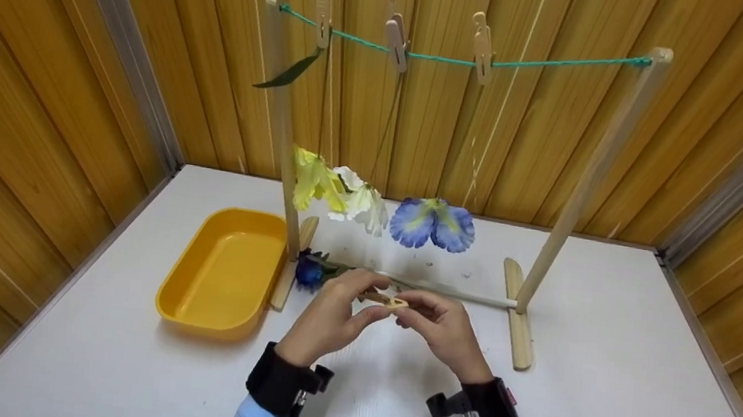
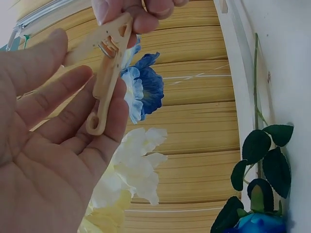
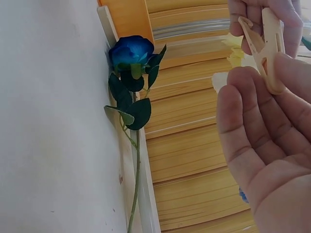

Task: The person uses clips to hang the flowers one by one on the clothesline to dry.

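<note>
A beige clothespin (image 2: 109, 73) is between both hands, low over the table. My left hand (image 1: 336, 312) holds it by its handle end, thumb on one leg and fingers along the other. My right hand (image 1: 438, 326) pinches the opposite end between thumb and fingers, as the right wrist view shows with the clothespin (image 3: 272, 53). Just behind the hands a blue rose (image 1: 310, 270) lies along the base of the wooden frame; its leafy stem (image 3: 137, 160) stretches along the bar, partly hidden by my hands in the head view.
A green cord (image 1: 442, 59) spans the wooden posts. Clothespins on it hold a yellow flower (image 1: 312, 181), a white flower (image 1: 368, 209) and a purple-blue flower (image 1: 432, 225), hanging heads down. The yellow tray (image 1: 173, 284) stands left, beside the frame's foot (image 1: 517, 320) opposite. Wood-patterned walls enclose the table.
</note>
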The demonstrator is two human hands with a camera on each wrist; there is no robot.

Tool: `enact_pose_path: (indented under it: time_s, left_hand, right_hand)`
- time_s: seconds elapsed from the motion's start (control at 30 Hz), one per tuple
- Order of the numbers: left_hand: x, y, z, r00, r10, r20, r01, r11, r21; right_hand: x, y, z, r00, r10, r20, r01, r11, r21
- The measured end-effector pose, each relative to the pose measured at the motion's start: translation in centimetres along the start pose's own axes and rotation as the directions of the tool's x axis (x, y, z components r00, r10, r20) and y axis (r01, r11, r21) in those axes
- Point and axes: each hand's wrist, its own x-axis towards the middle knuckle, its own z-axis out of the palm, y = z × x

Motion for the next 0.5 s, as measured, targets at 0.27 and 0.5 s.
enact_pose_path:
  time_s: [0.27, 0.5]
  left_hand:
    - [-0.18, 0.03, -0.05, 0.996, -0.064, -0.064, 0.065, 0.998, 0.021]
    - [-0.3, 0.12, 0.13, 0.993, -0.07, -0.092, 0.067, 0.997, -0.029]
  right_hand:
    - [-0.29, -0.46, 0.14, 0.998, 0.0, -0.071, 0.003, 0.999, 0.034]
    - [-0.35, -0.6, 0.57, 0.996, -0.016, -0.086, 0.023, 0.996, 0.085]
